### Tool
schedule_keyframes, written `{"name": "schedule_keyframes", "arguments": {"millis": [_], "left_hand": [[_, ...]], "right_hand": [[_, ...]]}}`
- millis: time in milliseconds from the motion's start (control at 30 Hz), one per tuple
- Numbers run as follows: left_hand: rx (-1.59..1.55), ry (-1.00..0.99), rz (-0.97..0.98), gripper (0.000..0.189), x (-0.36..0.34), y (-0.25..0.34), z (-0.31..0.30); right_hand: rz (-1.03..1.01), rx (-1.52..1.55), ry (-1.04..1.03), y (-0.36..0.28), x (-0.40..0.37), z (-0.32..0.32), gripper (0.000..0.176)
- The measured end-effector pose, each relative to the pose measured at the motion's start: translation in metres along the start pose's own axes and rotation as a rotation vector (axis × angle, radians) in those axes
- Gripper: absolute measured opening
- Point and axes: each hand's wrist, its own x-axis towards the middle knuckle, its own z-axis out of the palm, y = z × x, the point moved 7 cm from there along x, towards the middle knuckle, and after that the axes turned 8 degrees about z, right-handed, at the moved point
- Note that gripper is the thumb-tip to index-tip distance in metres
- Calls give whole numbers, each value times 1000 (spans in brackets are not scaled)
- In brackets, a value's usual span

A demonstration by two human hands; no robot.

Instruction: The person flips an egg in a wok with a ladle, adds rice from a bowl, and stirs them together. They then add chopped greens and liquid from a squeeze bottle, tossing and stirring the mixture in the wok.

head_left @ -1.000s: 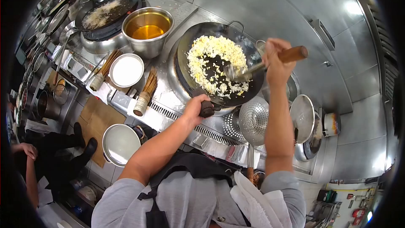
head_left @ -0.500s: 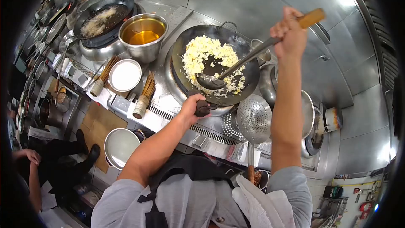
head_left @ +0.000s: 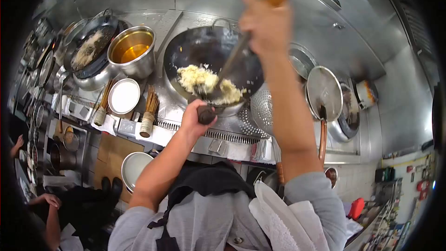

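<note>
My left hand [head_left: 194,120] is wrapped round the dark handle [head_left: 206,115] at the near edge of a large black wok [head_left: 195,49]. Pale yellow food [head_left: 197,78], which looks like egg and rice, lies bunched in the near half of the wok. High over the wok's right side, my right hand [head_left: 267,23] grips a long metal ladle [head_left: 231,60] just below its wooden end. The ladle slopes down into the food; its bowl is smeared by motion and partly hidden.
A steel pot of amber liquid [head_left: 132,52] and a second wok [head_left: 90,49] stand at the left. Nearer are a white bowl [head_left: 124,96] and a bamboo brush [head_left: 149,111]. Strainers [head_left: 324,94] sit at the right. Another person's hands [head_left: 52,200] show at lower left.
My right hand and the ladle have moved up and left. The food has gone from a wide ring to a heap near the wok's front. The whole view has shifted.
</note>
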Motion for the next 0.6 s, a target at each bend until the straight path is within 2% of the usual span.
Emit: {"name": "schedule_keyframes", "arguments": {"millis": [33, 67, 100, 133, 167, 233, 267, 367, 400, 467, 500, 533, 600], "left_hand": [[7, -63, -15, 16, 20, -8, -4], [4, -27, 11, 15, 10, -11, -8], [13, -42, 22, 15, -2, -15, -19], [5, 76, 17, 19, -25, -19, -34], [48, -29, 3, 26, -32, -25, -59], [144, -131, -49, 29, -77, -22, -50], [108, -100, -44, 26, -80, -15, -35], [41, 27, -66, 16, -44, 9, 11], [29, -8, -42, 14, -36, 6, 4], [9, -92, 2, 12, -9, -6, -17], [45, -76, -1, 17, -16, -12, -35], [55, -30, 0, 21, -30, -18, -54], [128, -48, -91, 20, -68, -23, -60]], "right_hand": [[-3, -8, 55, 30, 6, -6, 17], [-17, -24, 97, 53, 20, -17, 17], [-88, -43, 93, 44, 22, -17, 17], [-155, -62, 95, 35, 23, -21, 18], [-232, -80, 94, 21, 27, -26, 18], [-207, -50, 84, -31, 14, -21, 19], [-175, -29, 64, -42, 9, -14, 19], [-179, -140, 67, -26, 6, -1, 18], [-91, -193, 83, 12, 12, -2, 17], [-204, -162, 101, 52, 18, -9, 16], [-273, -151, 99, 53, 24, -13, 15], [-349, -185, 72, 35, 21, -11, 13], [-376, -213, 81, -16, 15, -7, 13]]}}
